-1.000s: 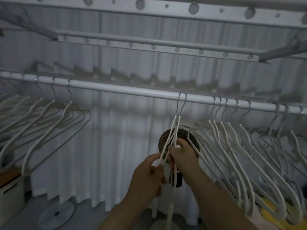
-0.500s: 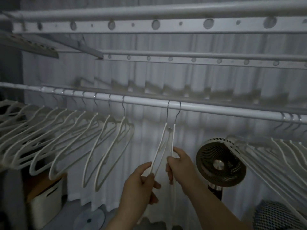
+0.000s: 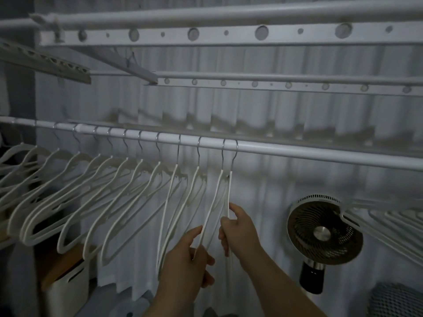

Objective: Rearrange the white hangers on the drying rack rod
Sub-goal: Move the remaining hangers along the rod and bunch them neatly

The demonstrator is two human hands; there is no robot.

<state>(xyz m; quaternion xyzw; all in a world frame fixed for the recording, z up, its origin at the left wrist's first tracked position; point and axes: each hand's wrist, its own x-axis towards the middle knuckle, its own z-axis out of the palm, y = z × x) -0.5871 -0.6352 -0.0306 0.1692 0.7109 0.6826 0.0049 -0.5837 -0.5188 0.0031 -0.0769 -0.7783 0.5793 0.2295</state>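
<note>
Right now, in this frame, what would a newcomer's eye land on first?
Two bare hands at bottom centre draw the eye: the left hand and right hand each grip one of a pair of white hangers hooked side by side on the rod. To their left, a long fanned row of white hangers hangs from the same rod. A round fan sits low at the right.

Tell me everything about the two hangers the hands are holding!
The two held hangers are thin and white, plastic-looking, each with a silver metal hook over the white rod. They hang close together, just right of the long hanger row, nearly edge-on to the camera. The left hand pinches one's lower arm, which slants left; the right hand grips the other's arm.
</note>
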